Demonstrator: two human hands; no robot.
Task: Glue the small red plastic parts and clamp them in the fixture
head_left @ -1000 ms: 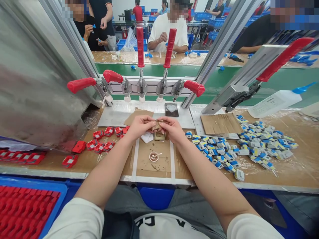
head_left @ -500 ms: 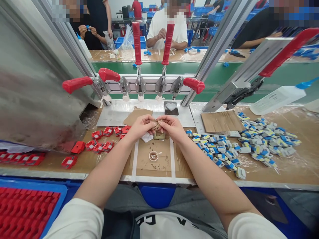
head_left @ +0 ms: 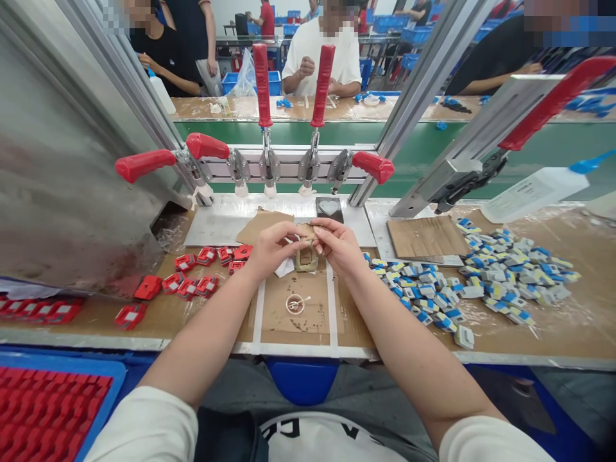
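My left hand and my right hand meet over the middle of the bench, fingertips pinched on a small thin brown piece. Its kind is unclear, and fingers cover part of it. Just below the fingers is a small olive-brown frame with a rectangular opening. White paper lies beside the frame. Closer to me, a small round white dish holds a white stick and stands on stained cardboard between two white tape strips.
Red clamp handles rise behind my hands. Red parts lie left, blue-and-grey parts right. A white bottle leans by the right clamp. A blue crate of red parts stands front left. People work across the green belt.
My hands have drawn slightly apart, with the right turned and shifted a little right, so more of the brown piece and the olive-brown frame shows.
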